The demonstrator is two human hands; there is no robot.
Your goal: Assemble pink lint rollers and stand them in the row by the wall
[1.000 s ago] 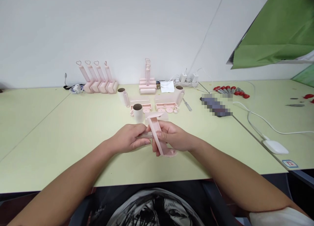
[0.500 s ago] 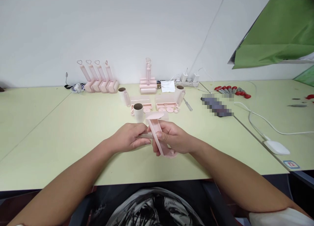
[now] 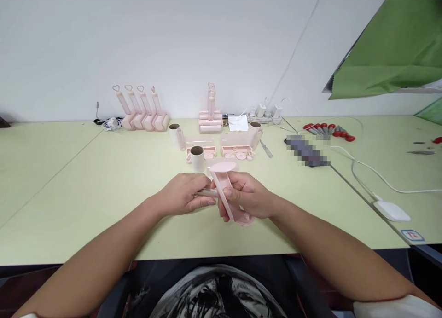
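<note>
My right hand [image 3: 250, 196] is closed around an open pink plastic housing [image 3: 223, 189], tilted, with its rounded end plate [image 3: 223, 166] uppermost. In my left hand [image 3: 186, 193] is a shiny, clear tube-like piece [image 3: 207, 193], its far end meeting the housing's side. Fingers hide part of that piece, so I cannot tell whether it is joined there. Just beyond the hands stands a white roll with a cardboard core [image 3: 197, 160]. A clear cover [image 3: 233, 163] lies behind the housing.
Pink trays with small parts [image 3: 236, 151] lie farther back. Finished-looking pink rollers with heart-topped handles [image 3: 147, 118] line the wall, and more pink rollers [image 3: 211, 122] stand mid-back. To the right are a screwdriver [image 3: 265, 149], a blurred dark object [image 3: 306, 151], red-capped items [image 3: 324, 128] and a white cable [image 3: 373, 177].
The whole view has shifted slightly. Both hands keep the same hold, and the pink housing is turned a little, showing more of its end plate.
</note>
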